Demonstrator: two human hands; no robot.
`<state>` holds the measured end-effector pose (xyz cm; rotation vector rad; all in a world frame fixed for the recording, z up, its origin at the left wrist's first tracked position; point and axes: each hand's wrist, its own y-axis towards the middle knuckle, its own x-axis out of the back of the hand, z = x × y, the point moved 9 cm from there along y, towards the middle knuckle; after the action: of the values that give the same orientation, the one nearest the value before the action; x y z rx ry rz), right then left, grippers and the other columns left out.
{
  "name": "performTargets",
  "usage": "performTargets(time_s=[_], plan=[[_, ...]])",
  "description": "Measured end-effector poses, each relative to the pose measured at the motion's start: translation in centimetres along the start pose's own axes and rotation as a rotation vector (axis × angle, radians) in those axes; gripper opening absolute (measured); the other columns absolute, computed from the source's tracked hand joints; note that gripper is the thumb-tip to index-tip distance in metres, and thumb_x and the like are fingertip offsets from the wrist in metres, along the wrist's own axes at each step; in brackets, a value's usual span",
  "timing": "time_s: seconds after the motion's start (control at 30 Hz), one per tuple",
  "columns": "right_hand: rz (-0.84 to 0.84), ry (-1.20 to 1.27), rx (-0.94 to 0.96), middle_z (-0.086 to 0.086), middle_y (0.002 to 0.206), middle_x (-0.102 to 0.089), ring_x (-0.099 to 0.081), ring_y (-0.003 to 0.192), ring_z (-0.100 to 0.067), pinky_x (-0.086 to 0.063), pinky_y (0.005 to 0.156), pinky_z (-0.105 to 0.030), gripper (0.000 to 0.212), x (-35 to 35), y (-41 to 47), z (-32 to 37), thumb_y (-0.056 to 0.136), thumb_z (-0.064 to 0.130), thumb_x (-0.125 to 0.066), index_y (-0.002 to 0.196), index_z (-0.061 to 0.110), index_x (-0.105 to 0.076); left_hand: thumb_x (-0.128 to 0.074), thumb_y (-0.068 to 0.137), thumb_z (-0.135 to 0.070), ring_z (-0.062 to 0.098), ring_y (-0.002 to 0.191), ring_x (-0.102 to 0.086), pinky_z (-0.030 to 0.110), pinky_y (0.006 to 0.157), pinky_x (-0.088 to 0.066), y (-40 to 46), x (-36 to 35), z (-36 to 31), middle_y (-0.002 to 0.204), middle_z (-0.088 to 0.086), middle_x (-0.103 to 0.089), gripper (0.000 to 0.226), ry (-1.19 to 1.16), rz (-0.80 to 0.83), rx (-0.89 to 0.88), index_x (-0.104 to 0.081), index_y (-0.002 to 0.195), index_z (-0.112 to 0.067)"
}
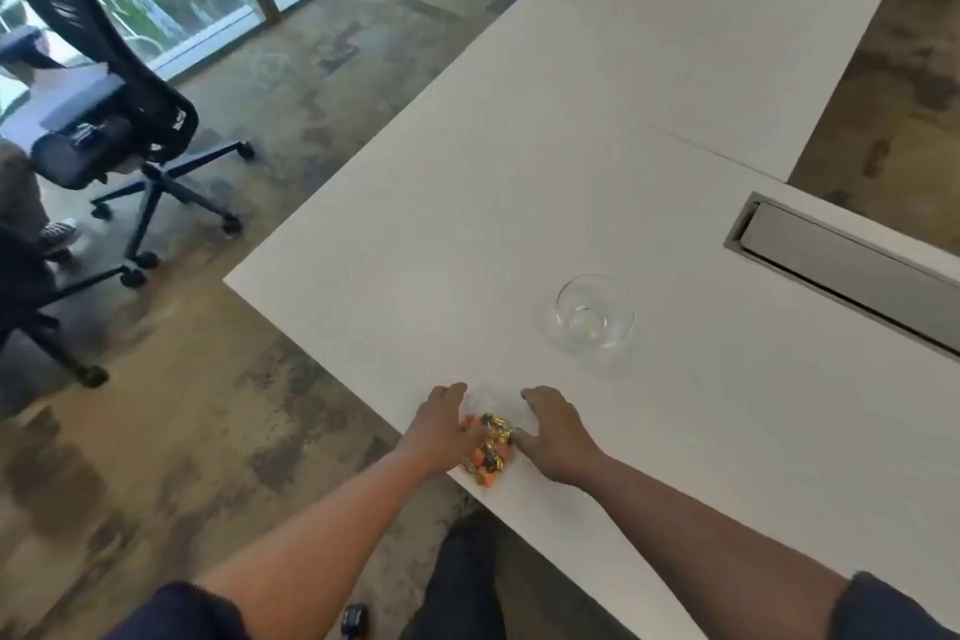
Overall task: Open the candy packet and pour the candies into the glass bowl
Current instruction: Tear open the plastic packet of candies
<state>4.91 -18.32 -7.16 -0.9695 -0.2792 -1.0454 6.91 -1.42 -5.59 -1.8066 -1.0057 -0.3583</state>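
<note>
We log the candy packet (pixel 487 447) lying flat on the white table (pixel 519 203), close to the near edge, with orange, gold and dark wrapped sweets visible through clear film. The left hand (pixel 441 429) rests against the packet's left side and the right hand (pixel 558 434) against its right side, palms down, fingers pointing away from the body. Both hands touch or nearly touch the film, but we cannot tell whether either has actually pinched it; blur and the clear plastic hide the fingertips' contact. The far end of the packet, between the two sets of fingers, looks like empty film, though its outline is faint. The glass bowl (pixel 594 320) stands upright and empty, further in on the table and to the right, well apart from the packet. We judge the step in hand to be the first one: securing the packet before opening it; nothing has been poured. The next move, in our estimate, calls for a firm two-handed pinch on the slack film at the far end, pulled apart with restraint so the sweets do not scatter, then a lift and carry over to the bowl's rim.
</note>
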Motion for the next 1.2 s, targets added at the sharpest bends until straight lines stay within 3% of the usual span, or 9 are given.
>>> performTargets(time_s=[0.1, 0.3, 0.4, 0.47, 0.6, 0.77, 0.9, 1.07, 1.2], plan=[[-0.017, 0.265, -0.125, -0.008, 0.152, -0.044, -0.048, 0.13, -0.023, -0.04, 0.107, -0.033, 0.069, -0.1, 0.4, -1.1, 0.092, 0.032, -0.07, 0.153, 0.017, -0.041, -0.075, 0.086, -0.042, 0.025, 0.135, -0.047, 0.036, 0.105, -0.045, 0.4, -0.2, 0.3, 0.151, 0.005, -0.042, 0.086, -0.035, -0.011, 0.014, -0.029, 0.156, -0.022], [0.052, 0.6, -0.273, 0.004, 0.096, -0.062, -0.06, 0.085, -0.008, -0.047, 0.067, -0.02, 0.04, -0.7, 0.9, -1.7, 0.09, 0.012, -0.074, 0.128, 0.012, -0.061, -0.085, 0.077, -0.019, 0.014, 0.085, -0.061, 0.02, 0.064, -0.047, 1.3, -0.8, 0.4, 0.101, -0.002, -0.06, 0.081, -0.183, 0.012, 0.073, -0.042, 0.145, -0.023], [0.07, 0.604, -0.266, 0.003, 0.083, -0.063, -0.057, 0.075, -0.01, -0.045, 0.065, -0.023, 0.002, -0.5, 0.5, -1.5, 0.092, 0.013, -0.071, 0.093, 0.014, -0.073, -0.082, 0.079, -0.014, 0.008, 0.071, -0.059, 0.018, 0.053, -0.044, 1.5, -0.7, -0.4, 0.09, -0.004, -0.058, 0.045, -0.146, 0.034, 0.056, -0.061, 0.119, -0.02], [0.085, 0.613, -0.252, 0.003, 0.079, -0.065, -0.055, 0.07, -0.01, -0.043, 0.061, -0.022, 0.014, -0.1, 0.2, -1.3, 0.094, 0.019, -0.068, 0.082, 0.015, -0.073, -0.078, 0.084, -0.017, 0.002, 0.061, -0.06, 0.013, 0.048, -0.043, 1.6, -0.3, -1.0, 0.084, -0.005, -0.06, 0.015, -0.109, 0.051, 0.01, -0.065, 0.089, -0.021], [0.133, 0.686, -0.25, 0.001, 0.081, -0.065, -0.056, 0.07, -0.011, -0.044, 0.057, -0.02, 0.017, 1.6, -0.9, -1.1, 0.094, 0.028, -0.068, 0.085, 0.014, -0.074, -0.074, 0.088, -0.022, 0.018, 0.081, -0.058, 0.033, 0.072, -0.048, 1.5, 0.2, -2.9, 0.09, 0.003, -0.065, 0.014, -0.09, 0.135, -0.104, -0.062, 0.084, -0.015], [0.186, 0.701, -0.183, -0.002, 0.074, -0.069, -0.06, 0.066, -0.011, -0.047, 0.059, -0.024, 0.014, 3.6, -1.9, -0.5, 0.088, 0.017, -0.074, 0.088, 0.003, -0.076, -0.07, 0.089, -0.013, 0.023, 0.092, -0.063, 0.032, 0.077, -0.049, 1.0, 1.4, -5.9, 0.095, 0.0, -0.067, 0.018, -0.085, 0.195, -0.188, -0.058, 0.084, -0.025], [0.166, 0.792, -0.149, -0.008, 0.071, -0.068, -0.055, 0.061, -0.015, -0.045, 0.057, -0.024, 0.006, 4.7, -2.6, 0.0, 0.085, 0.004, -0.073, 0.08, 0.001, -0.075, -0.081, 0.078, -0.024, 0.019, 0.119, -0.047, 0.039, 0.099, -0.047, 0.4, 2.4, -7.6, 0.131, -0.004, -0.048, 0.052, -0.074, 0.135, -0.221, -0.053, 0.122, -0.03], [0.122, 1.004, -0.157, -0.017, 0.074, -0.059, -0.05, 0.056, -0.02, -0.042, 0.053, -0.024, 0.021, 5.3, -3.3, 0.5, 0.09, 0.01, -0.076, 0.077, 0.003, -0.061, -0.069, 0.08, -0.014, 0.017, 0.077, -0.057, 0.027, 0.065, -0.049, -0.5, 3.5, -9.5, 0.101, -0.001, -0.057, 0.03, -0.371, -0.019, -0.155, -0.052, 0.103, -0.022], [0.054, 1.05, -0.21, -0.01, 0.073, -0.065, -0.055, 0.057, -0.015, -0.044, 0.051, -0.024, 0.016, 5.7, -3.6, -0.1, 0.087, 0.007, -0.079, 0.077, 0.007, -0.066, -0.059, 0.085, -0.006, 0.02, 0.073, -0.067, 0.037, 0.079, -0.061, -0.5, 2.0, -9.7, 0.082, 0.009, -0.069, 0.01, -0.643, 0.078, 0.007, -0.067, 0.09, -0.005]])
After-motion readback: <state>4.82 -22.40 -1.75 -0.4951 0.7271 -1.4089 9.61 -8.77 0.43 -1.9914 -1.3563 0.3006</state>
